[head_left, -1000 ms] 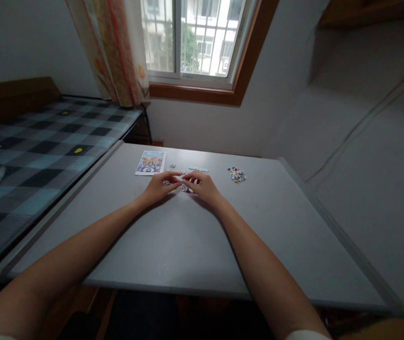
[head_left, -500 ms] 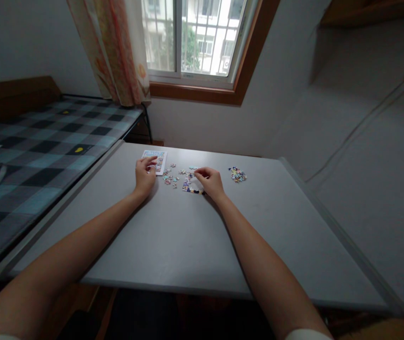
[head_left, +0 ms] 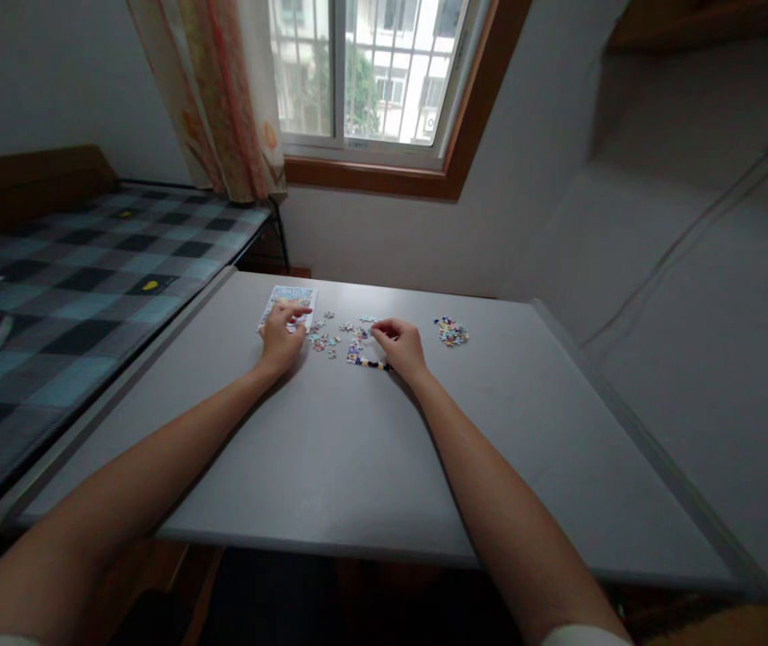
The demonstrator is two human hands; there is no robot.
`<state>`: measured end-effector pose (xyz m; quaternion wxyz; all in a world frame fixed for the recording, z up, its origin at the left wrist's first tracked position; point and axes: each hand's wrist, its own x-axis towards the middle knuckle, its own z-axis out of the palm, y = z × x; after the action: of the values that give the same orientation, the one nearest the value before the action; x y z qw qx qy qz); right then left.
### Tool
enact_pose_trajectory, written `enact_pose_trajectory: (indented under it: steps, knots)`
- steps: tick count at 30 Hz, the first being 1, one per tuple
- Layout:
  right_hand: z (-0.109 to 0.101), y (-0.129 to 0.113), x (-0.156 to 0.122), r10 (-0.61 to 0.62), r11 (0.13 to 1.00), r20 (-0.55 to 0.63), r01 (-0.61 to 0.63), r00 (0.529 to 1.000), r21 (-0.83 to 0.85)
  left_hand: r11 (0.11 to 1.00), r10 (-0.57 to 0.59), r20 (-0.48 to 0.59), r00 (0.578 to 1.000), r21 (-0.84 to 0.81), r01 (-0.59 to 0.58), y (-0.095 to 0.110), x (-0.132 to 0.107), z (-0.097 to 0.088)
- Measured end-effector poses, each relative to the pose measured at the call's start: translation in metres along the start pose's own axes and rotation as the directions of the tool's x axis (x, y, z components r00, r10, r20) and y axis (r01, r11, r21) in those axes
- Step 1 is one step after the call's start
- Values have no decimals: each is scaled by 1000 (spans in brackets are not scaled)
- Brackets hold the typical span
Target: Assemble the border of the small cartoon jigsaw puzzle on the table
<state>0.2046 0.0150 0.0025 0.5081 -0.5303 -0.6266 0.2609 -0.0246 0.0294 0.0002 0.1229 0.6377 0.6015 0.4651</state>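
Observation:
My left hand (head_left: 283,336) is over the lower part of a printed picture card (head_left: 293,293), its fingers apart and nothing visible in them. Just to its right lie loose jigsaw pieces (head_left: 320,342). My right hand (head_left: 401,345) has thumb and forefinger pinched together at the partly joined jigsaw puzzle (head_left: 353,350); what sits between the fingertips is too small to make out. The joined pieces form a left side and a dark lower edge, and my right hand hides part of that edge.
A heap of jigsaw pieces (head_left: 452,333) lies to the right on the grey table (head_left: 330,467). Beyond the table's left edge is a bed with a checked cover (head_left: 135,242). A window (head_left: 384,81) and a curtain (head_left: 222,99) are behind.
My left hand has shifted slightly right and nearer to me, uncovering more of the card's top and left. My right hand has barely moved.

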Motion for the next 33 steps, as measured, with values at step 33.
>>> enact_pose_trajectory:
  steps: [33]
  knots:
    - [0, 2, 0, -2, 999, 33, 1, 999, 36, 987, 102, 9, 995, -128, -100, -11, 5, 4]
